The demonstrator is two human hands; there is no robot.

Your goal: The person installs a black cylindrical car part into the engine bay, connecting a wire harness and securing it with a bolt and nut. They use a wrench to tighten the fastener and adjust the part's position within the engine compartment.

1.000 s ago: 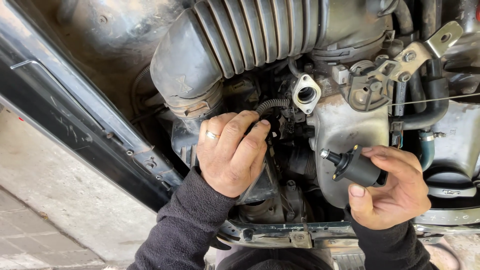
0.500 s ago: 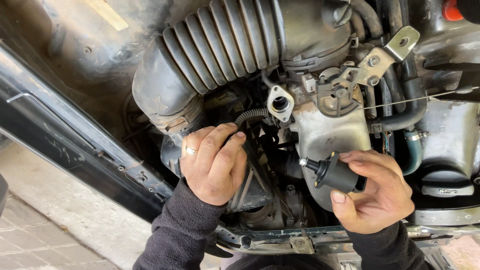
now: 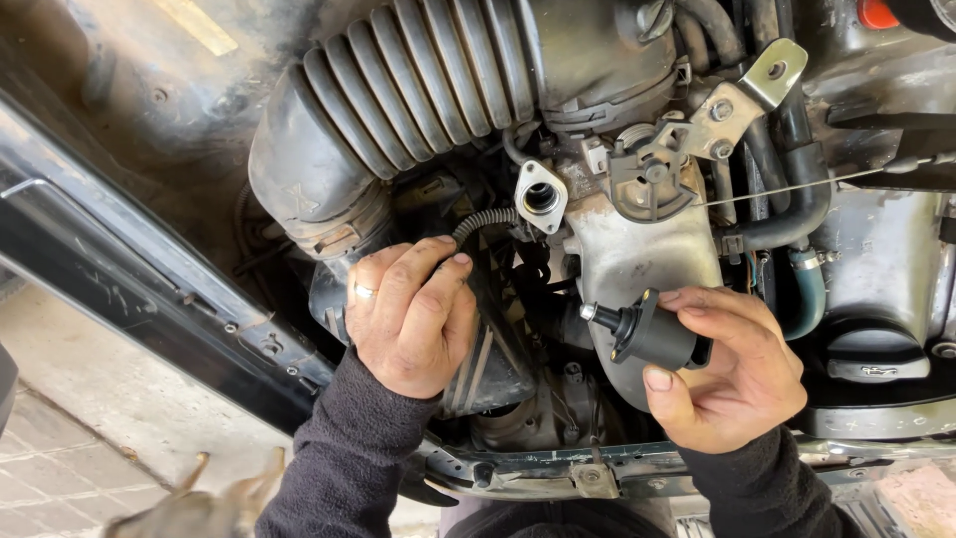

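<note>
I look down into a car's engine bay. My left hand [image 3: 408,319], with a ring on one finger, rests on dark engine parts and its fingertips pinch a thin black corrugated hose [image 3: 483,225]. My right hand [image 3: 727,374] holds a small black cylindrical valve part [image 3: 647,337] with a metal tip pointing left, in front of the grey cast metal housing [image 3: 647,249]. Just above and left of it sits an open round flanged port [image 3: 540,197] on the engine.
A large ribbed black air intake hose [image 3: 398,95] runs across the top left. Rubber hoses [image 3: 797,199] and a metal bracket [image 3: 742,95] crowd the right. The dark body edge [image 3: 129,289] slants at left, with paved ground [image 3: 60,458] below it.
The view has shifted slightly, so everything sits a little lower left in frame. Both hands keep their holds, the right hand still carrying the black valve part.
</note>
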